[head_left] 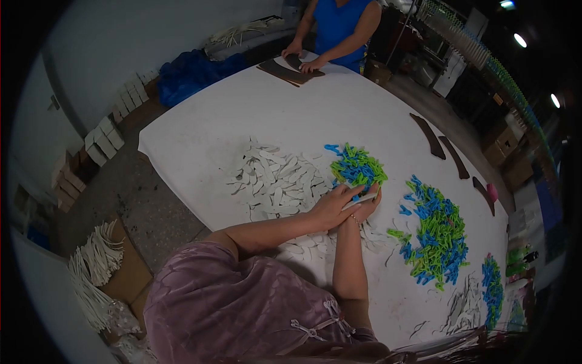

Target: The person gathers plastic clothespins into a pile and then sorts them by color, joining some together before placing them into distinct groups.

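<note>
My left hand (330, 207) and my right hand (367, 210) meet over the white table (200, 133), both with bent fingers. Between them is a pale flat strip (365, 198), gripped from both sides; some fingertips are hidden. Just beyond the fingers lies a small heap of blue and green plastic clothes pegs (357, 165). To the left spreads a loose pile of pale curved strips (282, 179), reaching under my forearms. A larger heap of the same pegs (436, 236) lies right of my right forearm.
Across the table a person in blue (342, 27) handles dark curved pieces (282, 73). Several dark strips (428, 134) lie along the right edge, with more pegs (492, 291) at the near right. Bundled pale strips (100, 258) sit at the lower left, beside the table.
</note>
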`<state>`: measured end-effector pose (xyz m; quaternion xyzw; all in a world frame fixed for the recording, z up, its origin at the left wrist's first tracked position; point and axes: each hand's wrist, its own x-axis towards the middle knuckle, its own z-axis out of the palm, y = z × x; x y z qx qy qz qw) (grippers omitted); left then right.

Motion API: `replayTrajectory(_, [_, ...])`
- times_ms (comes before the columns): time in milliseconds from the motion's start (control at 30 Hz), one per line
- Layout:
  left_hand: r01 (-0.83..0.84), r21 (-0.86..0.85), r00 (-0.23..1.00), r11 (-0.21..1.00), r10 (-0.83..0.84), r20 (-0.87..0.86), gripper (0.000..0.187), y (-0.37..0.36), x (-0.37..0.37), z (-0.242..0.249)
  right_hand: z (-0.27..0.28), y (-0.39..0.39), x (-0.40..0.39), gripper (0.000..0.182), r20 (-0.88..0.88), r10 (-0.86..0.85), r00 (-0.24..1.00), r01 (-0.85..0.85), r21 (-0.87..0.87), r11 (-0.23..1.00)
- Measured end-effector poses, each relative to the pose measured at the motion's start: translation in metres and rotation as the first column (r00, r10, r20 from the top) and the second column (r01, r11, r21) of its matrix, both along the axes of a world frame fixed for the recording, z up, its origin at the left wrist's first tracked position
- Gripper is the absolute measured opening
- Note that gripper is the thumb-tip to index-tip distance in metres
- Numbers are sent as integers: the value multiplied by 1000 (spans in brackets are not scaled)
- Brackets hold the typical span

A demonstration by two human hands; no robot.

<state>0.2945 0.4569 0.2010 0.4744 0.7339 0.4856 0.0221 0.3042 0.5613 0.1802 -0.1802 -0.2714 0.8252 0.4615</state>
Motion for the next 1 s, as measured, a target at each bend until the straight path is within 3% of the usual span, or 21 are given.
replayTrajectory(33, [3, 1, 1000, 1000, -3, 3, 56, 0, -1, -2, 0, -4, 0, 41, 3, -3, 1000, 3, 1, 1000])
replayTrajectory(100, [-54, 226, 998, 973, 48, 31, 41, -4, -5, -5, 0, -11, 0, 45, 232, -173, 957, 103, 283, 953])
replayTrajectory(133, [-51, 224, 999, 973, 46, 30, 41, -7, -10, -5, 23, -25, 6, 48, 274, -122, 954, 72, 187, 980])
replayTrajectory(267, [-146, 173, 989, 974, 139, 50, 31, -21, -27, -12, 24, -39, 6, 47, 264, -8, 965, -34, 153, 988])
replayTrajectory(367, [-185, 133, 982, 974, 179, 53, 36, -27, -29, -14, 18, -44, 1, 43, 283, -71, 957, 2, 235, 972])
replayTrajectory(433, [-183, 111, 982, 977, 177, 60, 39, -28, -28, -13, 22, -48, 2, 39, 216, -20, 976, -10, 137, 990])
replayTrajectory(567, [-148, -78, 984, 986, 155, 92, 49, -31, -35, 6, 24, -48, 3, 32, 107, 29, 994, -47, 164, 985])
replayTrajectory(633, [-131, -163, 986, 978, 146, 84, 52, -33, -38, 16, 16, -44, 2, 27, 264, -11, 965, -72, 306, 949])
replayTrajectory(700, [-159, -338, 987, 928, 144, -68, 56, -33, -39, 22, 9, -41, 1, 26, 314, -71, 947, -60, 387, 920])
replayTrajectory(800, [-213, -416, 974, 884, 156, -166, 57, -31, -33, 25, 6, -37, 0, 24, 335, -146, 931, -49, 510, 859])
replayTrajectory(933, [-139, -341, 986, 930, 99, -132, 56, -39, -26, 18, 16, -29, 5, 26, 300, -116, 947, -95, 603, 792])
replayTrajectory(1000, [-88, -276, 994, 957, 68, -81, 54, -54, -22, 19, 21, -22, 6, 27, 342, -93, 935, -121, 555, 823])
